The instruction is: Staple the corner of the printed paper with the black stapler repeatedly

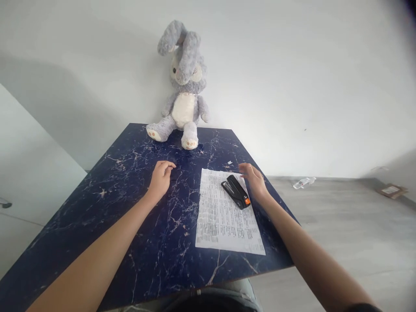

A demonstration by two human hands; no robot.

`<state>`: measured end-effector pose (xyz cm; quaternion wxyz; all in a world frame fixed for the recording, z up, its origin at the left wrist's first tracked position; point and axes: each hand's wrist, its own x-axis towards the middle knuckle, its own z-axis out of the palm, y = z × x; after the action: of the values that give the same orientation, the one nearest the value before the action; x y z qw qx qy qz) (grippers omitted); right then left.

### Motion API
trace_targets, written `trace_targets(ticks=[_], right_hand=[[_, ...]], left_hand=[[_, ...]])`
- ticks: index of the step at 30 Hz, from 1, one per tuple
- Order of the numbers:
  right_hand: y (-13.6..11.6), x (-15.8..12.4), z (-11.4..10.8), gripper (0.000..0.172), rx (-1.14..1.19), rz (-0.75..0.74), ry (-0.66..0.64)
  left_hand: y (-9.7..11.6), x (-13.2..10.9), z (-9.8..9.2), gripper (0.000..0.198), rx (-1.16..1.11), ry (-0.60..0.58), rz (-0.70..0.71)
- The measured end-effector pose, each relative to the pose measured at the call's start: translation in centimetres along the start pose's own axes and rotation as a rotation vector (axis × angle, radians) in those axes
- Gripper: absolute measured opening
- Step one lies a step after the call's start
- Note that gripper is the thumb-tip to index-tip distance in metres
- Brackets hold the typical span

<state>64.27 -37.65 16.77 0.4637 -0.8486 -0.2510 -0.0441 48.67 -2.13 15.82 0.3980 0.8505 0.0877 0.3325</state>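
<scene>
A black stapler (235, 192) with an orange button at one end lies on a printed sheet of paper (211, 225). The sheet rests flat on the right part of a dark blue marble-patterned table (130, 242). Just beyond the paper's upper right edge is my right hand (255, 180), close to the stapler but apart from it, fingers loosely bent and holding nothing. My left hand (160, 177) rests on the tabletop to the left of the sheet. Its fingers are relaxed and slightly curved, with nothing in them.
A grey plush rabbit (183, 108) sits at the table's far edge against the white wall. A tiny white scrap (230, 162) lies beyond the paper. On the floor to the right are a clear plastic item (304, 182) and a brown cardboard piece (391, 190).
</scene>
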Motion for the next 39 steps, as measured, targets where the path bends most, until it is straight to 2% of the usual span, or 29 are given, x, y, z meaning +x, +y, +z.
trace_targets(ticks=[1, 3, 6, 8, 10, 13, 17, 19, 21, 23, 26, 30, 33, 35, 37, 39], right_hand=[[0.9, 0.9, 0.0, 0.052, -0.067, -0.037, 0.030], [2.1, 2.9, 1.1, 0.056, -0.248, -0.128, -0.049], [2.0, 5.3, 4.8, 0.064, -0.498, -0.129, -0.271], [0.8, 6.3, 7.9, 0.064, -0.603, -0.121, -0.357], [-1.3, 7.0, 11.2, 0.063, -0.628, -0.194, -0.413], [-5.6, 7.1, 16.4, 0.062, -0.548, -0.305, -0.488], [-12.0, 6.3, 23.2, 0.058, -0.450, -0.412, -0.536], [-14.5, 5.8, 25.6, 0.056, -0.421, -0.465, -0.535], [-15.8, 5.3, 26.6, 0.057, -0.407, -0.499, -0.508], [-15.7, 4.8, 26.3, 0.058, -0.414, -0.502, -0.486], [-13.4, 4.5, 23.7, 0.059, -0.449, -0.475, -0.472], [-8.0, 5.2, 18.1, 0.061, -0.500, -0.454, -0.466], [-3.8, 5.5, 13.5, 0.062, -0.578, -0.380, -0.432], [-1.8, 5.5, 11.1, 0.062, -0.642, -0.312, -0.402], [-0.7, 5.3, 9.8, 0.062, -0.675, -0.273, -0.378], [-0.6, 5.1, 9.8, 0.060, -0.672, -0.278, -0.366]], left_hand=[[-0.2, 0.0, 0.0, 0.025, -0.014, 0.034, -0.016], [-0.6, 0.1, -0.3, 0.025, -0.029, 0.118, -0.045], [-1.1, 0.3, -0.9, 0.026, -0.023, 0.244, -0.078], [-1.1, 0.4, -1.4, 0.028, -0.003, 0.330, -0.084], [-0.7, 0.6, -2.0, 0.029, 0.034, 0.436, -0.076], [0.2, 0.8, -3.0, 0.030, 0.087, 0.576, -0.045], [0.4, 1.0, -4.6, 0.029, 0.144, 0.605, 0.033], [0.0, 1.3, -5.6, 0.027, 0.165, 0.639, 0.060], [-0.6, 1.5, -6.2, 0.027, 0.172, 0.672, 0.052], [-0.9, 1.6, -6.3, 0.028, 0.177, 0.662, 0.036], [-0.8, 1.3, -5.4, 0.030, 0.189, 0.557, 0.039], [-0.3, 0.7, -3.4, 0.030, 0.222, 0.250, 0.067], [-0.1, 0.2, -2.1, 0.028, 0.226, -0.025, 0.117], [0.3, -0.1, -1.3, 0.027, 0.248, -0.162, 0.157], [1.0, -0.5, -0.4, 0.027, 0.290, -0.256, 0.194], [1.8, -1.0, 0.6, 0.029, 0.343, -0.334, 0.228]])
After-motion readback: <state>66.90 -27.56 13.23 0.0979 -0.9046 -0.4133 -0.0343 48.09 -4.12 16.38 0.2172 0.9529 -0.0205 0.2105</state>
